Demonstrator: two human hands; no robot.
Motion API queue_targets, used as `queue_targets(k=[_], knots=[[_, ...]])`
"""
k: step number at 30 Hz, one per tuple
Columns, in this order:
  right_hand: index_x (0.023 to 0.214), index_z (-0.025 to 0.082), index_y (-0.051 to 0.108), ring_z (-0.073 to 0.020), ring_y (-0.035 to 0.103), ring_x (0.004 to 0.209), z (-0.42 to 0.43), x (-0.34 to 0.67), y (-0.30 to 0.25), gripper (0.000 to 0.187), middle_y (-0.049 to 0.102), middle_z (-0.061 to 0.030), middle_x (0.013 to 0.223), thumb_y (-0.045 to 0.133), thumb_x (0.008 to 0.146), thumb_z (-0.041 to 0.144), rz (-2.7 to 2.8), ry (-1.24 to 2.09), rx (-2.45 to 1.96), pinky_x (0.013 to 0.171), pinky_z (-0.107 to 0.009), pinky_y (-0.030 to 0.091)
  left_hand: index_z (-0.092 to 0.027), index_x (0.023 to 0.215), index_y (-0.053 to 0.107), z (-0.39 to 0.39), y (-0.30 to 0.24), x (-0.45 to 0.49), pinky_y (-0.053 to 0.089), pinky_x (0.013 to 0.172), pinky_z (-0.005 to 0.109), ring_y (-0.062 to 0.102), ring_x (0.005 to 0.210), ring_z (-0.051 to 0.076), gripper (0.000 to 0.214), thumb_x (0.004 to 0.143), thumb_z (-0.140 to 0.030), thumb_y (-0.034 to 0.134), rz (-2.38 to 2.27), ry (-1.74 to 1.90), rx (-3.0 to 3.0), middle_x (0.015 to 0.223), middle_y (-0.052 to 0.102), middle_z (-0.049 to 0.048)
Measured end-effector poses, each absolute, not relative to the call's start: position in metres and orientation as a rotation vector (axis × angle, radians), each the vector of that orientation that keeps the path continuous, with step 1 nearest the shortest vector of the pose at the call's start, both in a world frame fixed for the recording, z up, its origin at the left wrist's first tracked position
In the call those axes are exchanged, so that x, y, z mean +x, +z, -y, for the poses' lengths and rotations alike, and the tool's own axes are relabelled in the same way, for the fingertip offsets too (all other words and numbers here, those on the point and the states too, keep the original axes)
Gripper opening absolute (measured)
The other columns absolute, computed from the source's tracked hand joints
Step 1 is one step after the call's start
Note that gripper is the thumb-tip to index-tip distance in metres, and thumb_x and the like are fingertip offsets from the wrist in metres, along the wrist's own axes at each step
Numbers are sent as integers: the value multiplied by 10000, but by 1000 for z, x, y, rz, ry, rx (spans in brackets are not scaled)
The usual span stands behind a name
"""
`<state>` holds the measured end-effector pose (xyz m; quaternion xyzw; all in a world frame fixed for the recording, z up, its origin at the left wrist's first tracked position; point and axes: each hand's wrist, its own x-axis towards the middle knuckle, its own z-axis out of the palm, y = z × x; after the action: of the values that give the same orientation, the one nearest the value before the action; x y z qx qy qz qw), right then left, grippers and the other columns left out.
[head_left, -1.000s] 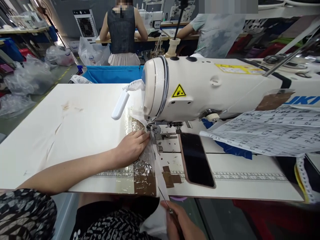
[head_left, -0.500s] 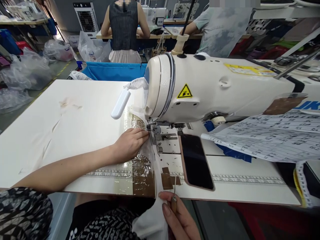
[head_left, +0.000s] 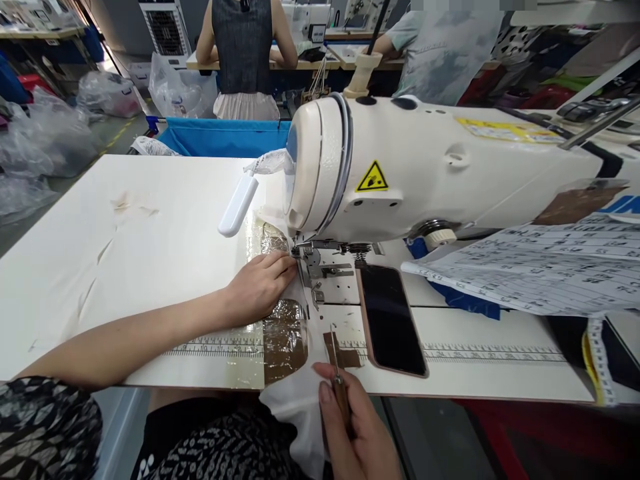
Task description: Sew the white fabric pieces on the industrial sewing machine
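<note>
A strip of white fabric (head_left: 314, 333) runs from the sewing machine's presser foot (head_left: 300, 250) over the table's front edge and down to the lap. My left hand (head_left: 263, 287) rests on that fabric just left of the foot, its fingers bent and pressed together on the cloth's edge. Closer to me, my right hand (head_left: 357, 427) is closed round the wooden handle of an awl (head_left: 340, 393), whose thin metal point sticks up and away from me. The right thumb and forefinger are also at the fabric's edge; whether they pinch it I cannot tell.
The white sewing machine (head_left: 400, 167) spans the right side. A phone (head_left: 393, 320) lies right of the needle area, beside written paper sheets (head_left: 540, 267) and a tape measure (head_left: 597, 360). A white lamp (head_left: 239, 205) hangs at the machine head. Two people work behind a blue cloth bin (head_left: 225, 137).
My right hand has moved slightly up with the awl, and the fabric near it has shifted left and bunched at the table edge. The left hand stays beside the foot.
</note>
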<state>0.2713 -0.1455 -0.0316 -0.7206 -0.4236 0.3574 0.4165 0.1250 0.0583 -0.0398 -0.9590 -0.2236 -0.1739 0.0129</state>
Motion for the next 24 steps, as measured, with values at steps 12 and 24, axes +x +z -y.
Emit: queue_targets(k=[12,24], knots=[[1169,241,632,-213,736,961,120,286,-36,297,748,-80,1125,422,1016,384,1443,769,-1819,737,-248,601,-85,1123,624,-72,-36,121,563,858,413,538,990,223,324,934,-27,368,604,-775,-3143,1071,621,136],[1125,217,631,-249,717,961,98,278,-32,286,751,-85,1071,420,1009,373,1355,731,-1772,750,-303,578,-84,1162,587,-74,-37,120,545,784,393,535,948,224,336,947,-50,331,644,-787,-3065,1034,630,129]])
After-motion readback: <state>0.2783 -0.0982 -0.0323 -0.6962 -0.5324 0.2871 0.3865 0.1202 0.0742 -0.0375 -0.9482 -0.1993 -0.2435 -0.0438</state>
